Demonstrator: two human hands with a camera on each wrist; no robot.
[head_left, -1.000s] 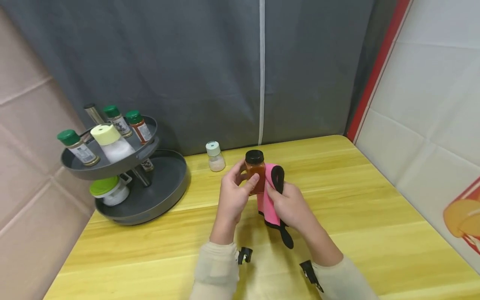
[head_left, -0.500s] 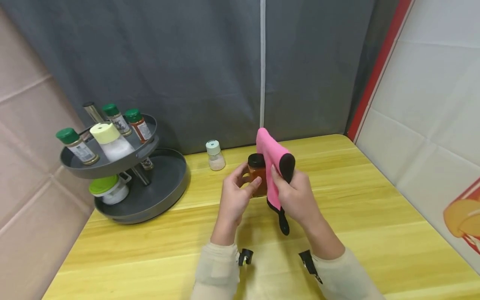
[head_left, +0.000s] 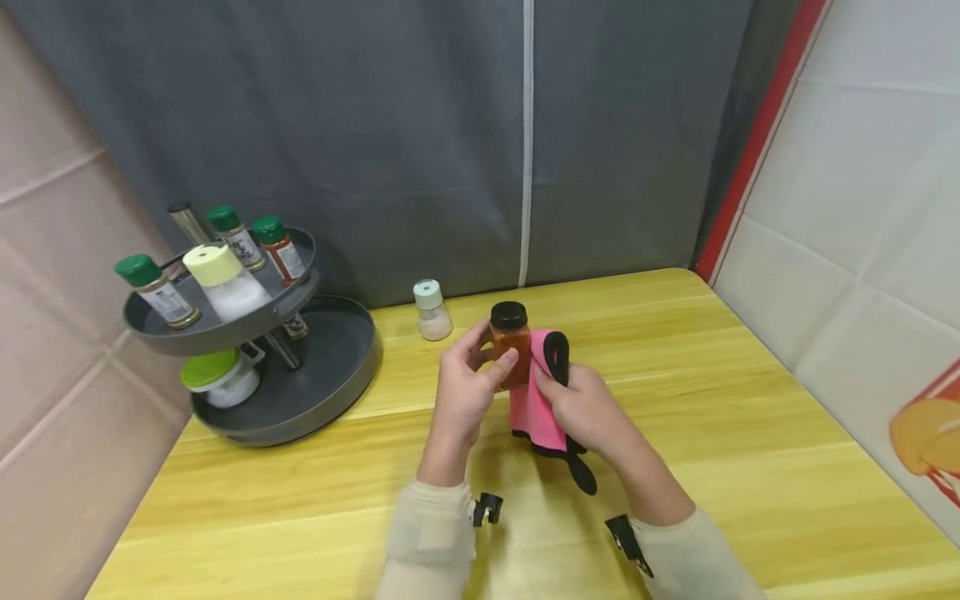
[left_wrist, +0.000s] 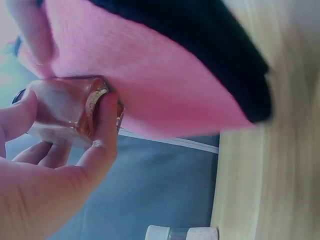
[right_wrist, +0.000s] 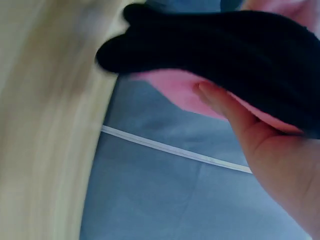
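My left hand (head_left: 463, 387) grips a small clear spice jar (head_left: 512, 354) with a black lid and reddish-brown contents, held upright over the table. In the left wrist view the thumb and fingers curl round the jar (left_wrist: 62, 107). A folded pink cloth (head_left: 542, 412) with black edging is pinched in my right hand (head_left: 588, 408) and lies against the jar's right side. The right wrist view shows the thumb pressed on the pink cloth (right_wrist: 175, 92), its black border across the top; the other fingers are hidden behind it.
A two-tier grey turntable rack (head_left: 356, 379) stands at the left, with several green-capped spice jars, a yellow-capped shaker (head_left: 228, 283) and a lime-lidded pot (head_left: 225, 382). A pale-capped shaker (head_left: 432, 312) stands near the table's back edge, before a grey curtain (head_left: 375, 150).
The cloth rose beside the jar, partly covering it half a second ago, and has come down again along its right side. The left hand keeps its grip on the jar.
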